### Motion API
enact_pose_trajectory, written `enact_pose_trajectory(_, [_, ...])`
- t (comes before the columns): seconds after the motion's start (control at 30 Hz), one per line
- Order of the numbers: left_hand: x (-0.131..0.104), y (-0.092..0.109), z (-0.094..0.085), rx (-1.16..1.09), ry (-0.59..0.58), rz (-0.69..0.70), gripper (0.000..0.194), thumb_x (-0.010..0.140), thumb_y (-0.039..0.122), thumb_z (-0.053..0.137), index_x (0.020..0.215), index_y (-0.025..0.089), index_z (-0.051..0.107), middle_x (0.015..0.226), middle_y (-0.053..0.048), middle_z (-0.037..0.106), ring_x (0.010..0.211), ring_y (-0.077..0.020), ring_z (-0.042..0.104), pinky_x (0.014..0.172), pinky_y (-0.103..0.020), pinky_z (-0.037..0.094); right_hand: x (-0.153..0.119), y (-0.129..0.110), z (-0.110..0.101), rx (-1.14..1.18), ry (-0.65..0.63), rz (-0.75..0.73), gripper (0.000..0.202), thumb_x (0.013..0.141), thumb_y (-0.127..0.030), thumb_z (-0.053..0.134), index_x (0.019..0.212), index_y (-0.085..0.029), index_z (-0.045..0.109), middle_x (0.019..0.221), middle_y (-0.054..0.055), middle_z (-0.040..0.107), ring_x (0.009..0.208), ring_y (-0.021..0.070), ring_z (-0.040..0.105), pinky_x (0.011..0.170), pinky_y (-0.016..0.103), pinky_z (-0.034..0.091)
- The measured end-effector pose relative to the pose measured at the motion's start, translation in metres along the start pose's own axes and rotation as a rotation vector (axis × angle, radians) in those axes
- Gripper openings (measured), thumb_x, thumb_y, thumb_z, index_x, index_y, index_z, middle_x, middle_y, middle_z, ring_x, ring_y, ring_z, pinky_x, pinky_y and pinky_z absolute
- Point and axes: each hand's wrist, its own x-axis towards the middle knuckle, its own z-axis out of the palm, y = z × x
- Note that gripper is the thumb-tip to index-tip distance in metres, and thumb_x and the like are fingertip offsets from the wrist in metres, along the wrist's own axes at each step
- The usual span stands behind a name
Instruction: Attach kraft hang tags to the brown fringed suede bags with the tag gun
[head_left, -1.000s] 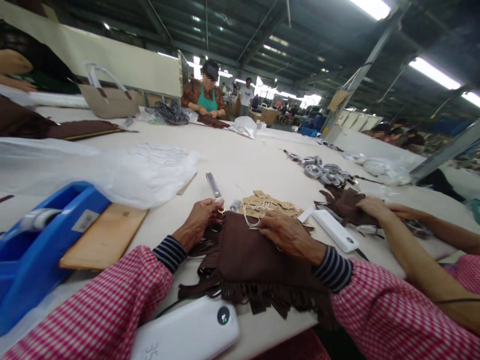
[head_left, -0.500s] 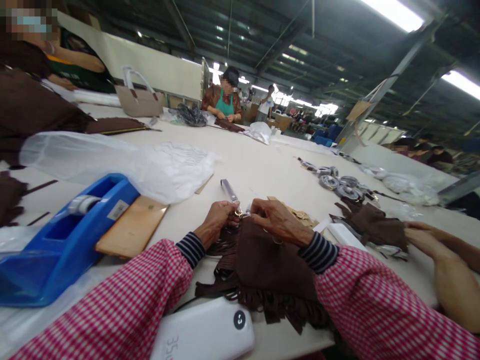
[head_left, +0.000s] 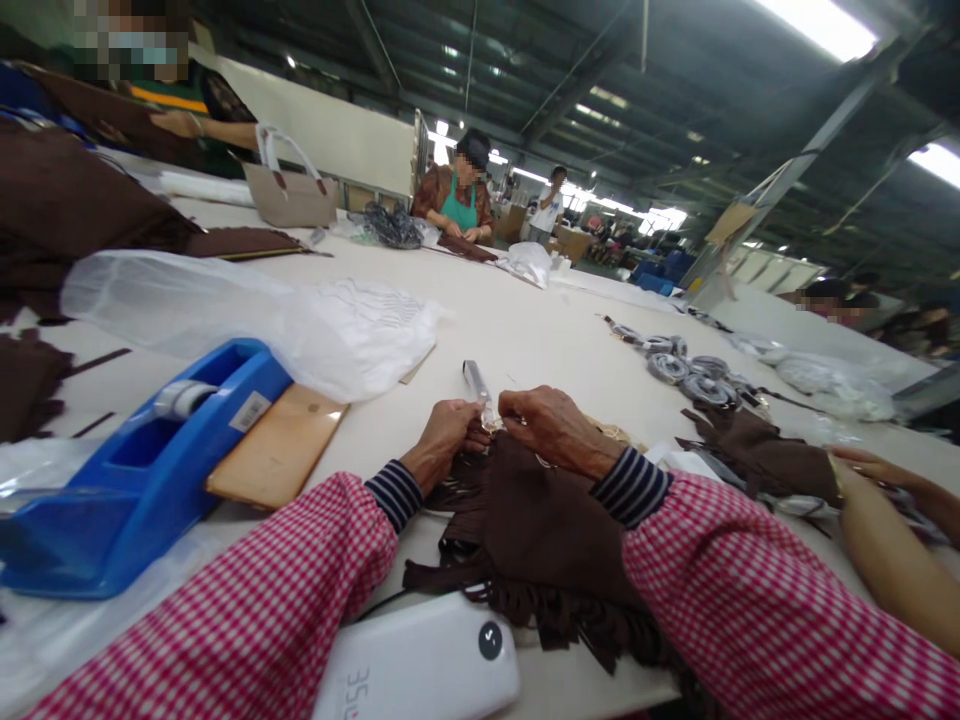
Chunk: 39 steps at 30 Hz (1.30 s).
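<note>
A dark brown fringed bag lies flat on the table in front of me. At its upper corner, a short grey strap with a shiny metal clasp points away from me. My left hand is closed in a pinch on the clasp end of the strap, beside the fringe. Close against it, my right hand is closed over the bag's top edge, thumb and finger together. What lies between those right fingertips is too small to make out.
Left of me are a blue tape dispenser, an orange-gold tablet and a white plastic bag. A white power bank sits nearest me. Coiled grey straps and a co-worker's arm are at right.
The view has shifted slightly. My hands stay at the clasp, the right fingers now more tightly curled. The co-worker at far left has reached an arm out over brown material.
</note>
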Motion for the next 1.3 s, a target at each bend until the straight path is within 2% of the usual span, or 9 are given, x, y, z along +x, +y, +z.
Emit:
enact_pose_trajectory(0.1, [-0.002, 0.002, 0.001, 0.049, 0.032, 0.03, 0.027, 0.09, 0.028, 0.065, 0.069, 0.012, 0.059, 0.059, -0.004, 0.063, 0.046, -0.0113, 0.06, 0.044, -0.02, 0.047, -0.005, 0.003, -0.001, 0.044, 0.006, 0.021, 0.012, 0.094, -0.02, 0.055, 0.092, -0.02, 0.067, 0.077, 0.004, 0.067, 0.072, 0.0171, 0.058, 0.068, 0.027, 0.031])
enact_pose_trajectory(0.33, [0.0, 0.0, 0.0, 0.021, 0.026, 0.031, 0.023, 0.092, 0.025, 0.062, 0.073, 0.013, 0.06, 0.065, -0.004, 0.067, 0.051, -0.0117, 0.063, 0.049, -0.021, 0.051, -0.018, -0.001, -0.001, 0.102, -0.012, 0.068, 0.012, 0.088, -0.014, 0.059, 0.093, -0.019, 0.069, 0.078, 0.004, 0.067, 0.077, 0.0187, 0.057, 0.07, 0.027, 0.032])
enact_pose_trajectory(0.53, [0.0, -0.003, -0.002, 0.0, 0.002, 0.042, 0.016, 0.091, 0.022, 0.059, 0.079, 0.013, 0.061, 0.071, -0.006, 0.069, 0.056, -0.0134, 0.067, 0.052, -0.022, 0.054, -0.018, 0.005, 0.014, 0.308, 0.17, 0.079, 0.019, 0.08, -0.003, 0.063, 0.088, -0.017, 0.072, 0.077, 0.002, 0.069, 0.076, 0.0167, 0.057, 0.072, 0.025, 0.036])
enact_pose_trajectory(0.63, [-0.001, -0.003, -0.002, 0.005, -0.004, 0.053, 0.014, 0.088, 0.023, 0.062, 0.079, 0.013, 0.061, 0.073, -0.006, 0.069, 0.057, -0.0132, 0.067, 0.053, -0.022, 0.055, -0.016, 0.009, 0.021, 0.409, 0.268, 0.056, 0.019, 0.08, -0.002, 0.062, 0.086, -0.017, 0.073, 0.08, 0.003, 0.073, 0.076, 0.0163, 0.061, 0.075, 0.026, 0.04])
enact_pose_trajectory(0.73, [-0.002, -0.002, -0.002, 0.001, 0.012, 0.056, 0.016, 0.087, 0.026, 0.066, 0.078, 0.013, 0.06, 0.073, -0.006, 0.069, 0.057, -0.0134, 0.067, 0.054, -0.023, 0.055, -0.015, 0.012, 0.026, 0.468, 0.31, 0.059, 0.019, 0.079, -0.002, 0.063, 0.084, -0.017, 0.074, 0.081, 0.003, 0.075, 0.076, 0.0163, 0.064, 0.076, 0.026, 0.042])
enact_pose_trajectory(1.1, [-0.004, 0.0, 0.0, 0.007, 0.032, 0.032, 0.017, 0.093, 0.021, 0.057, 0.079, 0.012, 0.06, 0.069, -0.005, 0.068, 0.055, -0.0127, 0.065, 0.053, -0.023, 0.055, -0.011, 0.01, 0.034, 0.493, 0.355, 0.157, 0.016, 0.077, -0.004, 0.067, 0.08, -0.016, 0.076, 0.075, 0.003, 0.075, 0.07, 0.0155, 0.063, 0.071, 0.025, 0.042])
enact_pose_trajectory(1.3, [0.0, -0.002, -0.002, 0.014, 0.015, 0.031, 0.017, 0.09, 0.023, 0.061, 0.077, 0.012, 0.06, 0.072, -0.007, 0.069, 0.057, -0.014, 0.067, 0.054, -0.023, 0.056, -0.005, 0.01, 0.035, 0.553, 0.274, 0.13, 0.018, 0.074, -0.003, 0.063, 0.078, -0.015, 0.077, 0.068, 0.002, 0.072, 0.063, 0.0141, 0.06, 0.064, 0.024, 0.039])
